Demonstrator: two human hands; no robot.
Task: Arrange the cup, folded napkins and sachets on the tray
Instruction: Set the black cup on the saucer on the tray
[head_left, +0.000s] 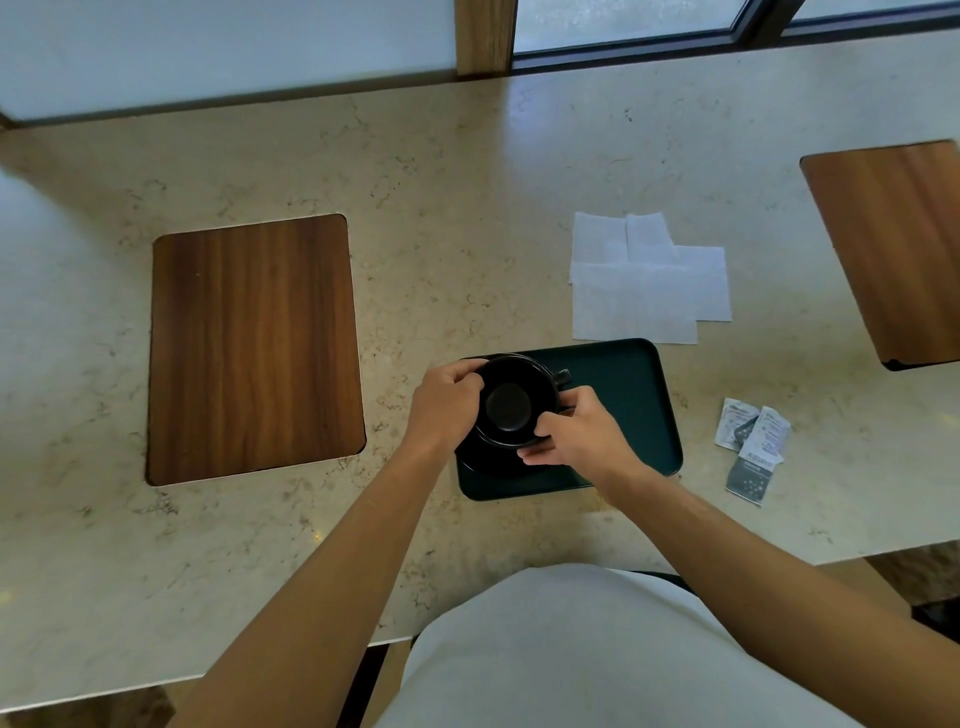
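A black cup (511, 402) sits on a black saucer (480, 457) at the left end of the dark green tray (636, 395). My left hand (444, 408) grips the cup's left rim. My right hand (576, 434) holds the cup's right side, fingers under its edge near the saucer. The cup's handle (562, 375) points to the far right. Several white napkins (644, 278) lie overlapping and flat on the counter just beyond the tray. Three sachets (750, 447) lie on the counter to the right of the tray.
The marble counter (441, 218) has a wooden inlay panel (254, 348) to the left and another (893, 249) at the far right. A window ledge runs along the back. The counter's near edge is close to my body.
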